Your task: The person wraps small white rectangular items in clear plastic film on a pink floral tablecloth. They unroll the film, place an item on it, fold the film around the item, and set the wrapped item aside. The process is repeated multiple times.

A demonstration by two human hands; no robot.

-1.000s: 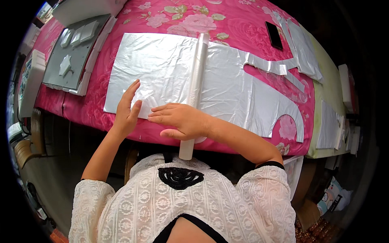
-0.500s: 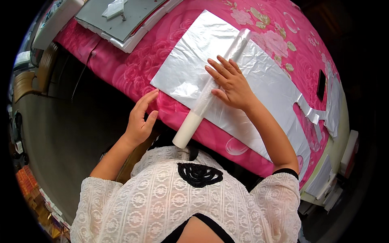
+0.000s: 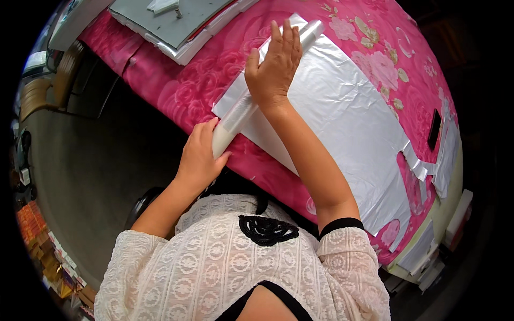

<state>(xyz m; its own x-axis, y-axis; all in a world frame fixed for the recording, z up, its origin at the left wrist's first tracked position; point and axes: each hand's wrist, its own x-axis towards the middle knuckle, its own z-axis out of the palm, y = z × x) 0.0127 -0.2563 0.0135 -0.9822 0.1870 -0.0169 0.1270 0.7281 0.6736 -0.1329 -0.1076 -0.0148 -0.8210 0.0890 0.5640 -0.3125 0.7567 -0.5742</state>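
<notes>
A roll of thin clear plastic film (image 3: pixel 242 112) lies slantwise on the silvery sheet (image 3: pixel 342 123) spread over the table. Its bare white core (image 3: pixel 223 140) juts past the table's near edge. My left hand (image 3: pixel 199 156) holds that core end, fingers on the far side and thumb on the near side. Farther up, my right hand (image 3: pixel 275 69) rests flat on the roll with its fingers stretched out and the thumb apart. Part of the roll is hidden under this palm. Beyond my fingertips the roll's far end shows. The sheet looks smooth in places and creased near the roll.
A pink flowered cloth (image 3: pixel 187 88) covers the table. Toward the back left stands a grey-topped stack (image 3: pixel 171 27) with small items on it. A black phone (image 3: pixel 434 129) lies at the right, near torn silvery strips (image 3: pixel 417 163). A chair (image 3: pixel 45 93) stands at left.
The roll has moved left and away from me across the sheet, uncovering more of it. My right hand went with it, and my left hand has taken hold of the core end.
</notes>
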